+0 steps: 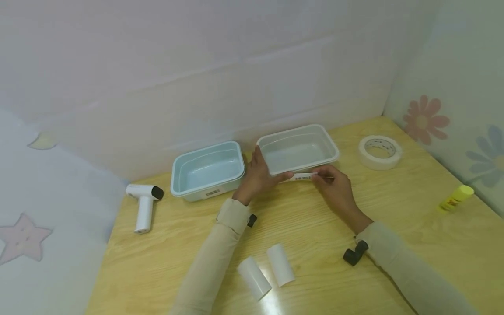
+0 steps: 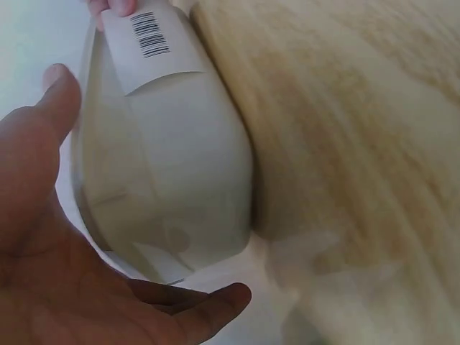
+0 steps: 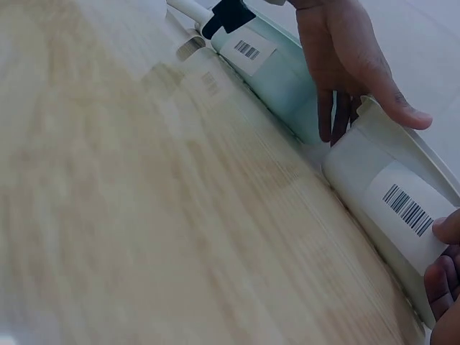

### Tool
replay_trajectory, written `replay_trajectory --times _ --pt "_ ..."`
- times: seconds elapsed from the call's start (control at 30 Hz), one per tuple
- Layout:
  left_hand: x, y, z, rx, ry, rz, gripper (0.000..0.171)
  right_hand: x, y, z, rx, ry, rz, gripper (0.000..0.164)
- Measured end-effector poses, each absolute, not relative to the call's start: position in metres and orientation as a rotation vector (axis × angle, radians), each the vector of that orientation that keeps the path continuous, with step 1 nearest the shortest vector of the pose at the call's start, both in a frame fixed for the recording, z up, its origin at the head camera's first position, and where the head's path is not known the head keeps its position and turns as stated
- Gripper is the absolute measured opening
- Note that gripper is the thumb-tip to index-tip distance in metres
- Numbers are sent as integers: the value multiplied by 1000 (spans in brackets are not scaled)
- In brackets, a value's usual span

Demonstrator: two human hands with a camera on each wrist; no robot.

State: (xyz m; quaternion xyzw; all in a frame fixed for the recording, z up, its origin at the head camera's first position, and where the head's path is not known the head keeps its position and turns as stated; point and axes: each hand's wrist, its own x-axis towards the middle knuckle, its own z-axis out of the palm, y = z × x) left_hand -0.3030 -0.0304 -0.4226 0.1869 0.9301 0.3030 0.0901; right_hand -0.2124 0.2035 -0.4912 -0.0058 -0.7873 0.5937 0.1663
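Observation:
A white plastic tub (image 1: 298,148) stands at the back of the wooden table, tipped slightly. My left hand (image 1: 263,171) grips its near left corner, thumb (image 2: 61,100) over the rim and fingers underneath. A barcode label (image 1: 303,176) is stuck on the tub's front wall (image 3: 359,165). My right hand (image 1: 320,176) pinches the right end of that label (image 3: 406,212), which looks partly lifted at one edge in the left wrist view (image 2: 151,43). A light blue tub (image 1: 206,170) with its own barcode label (image 3: 248,49) sits just to the left.
A white handheld device (image 1: 143,205) with a black tip lies at the far left. A roll of masking tape (image 1: 379,151) and a yellow glue stick (image 1: 456,197) are on the right. Two white rolls (image 1: 253,278) (image 1: 280,264) lie near the front edge. Walls close in behind and on both sides.

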Motion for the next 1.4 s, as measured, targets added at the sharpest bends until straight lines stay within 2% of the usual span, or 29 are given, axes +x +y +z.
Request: replay_trajectory --times 0.4,0.87,1.4 --pt "-306 -33 -425 600 2776 1035 136 -218 191 -488 -61 -2225 1624 21" --pt "-311 -31 -424 619 2813 967 140 -223 178 -485 -232 -2155 1473 30" --pt "-308 -35 -432 671 2768 913 133 -219 163 -493 -372 -2079 1438 26"
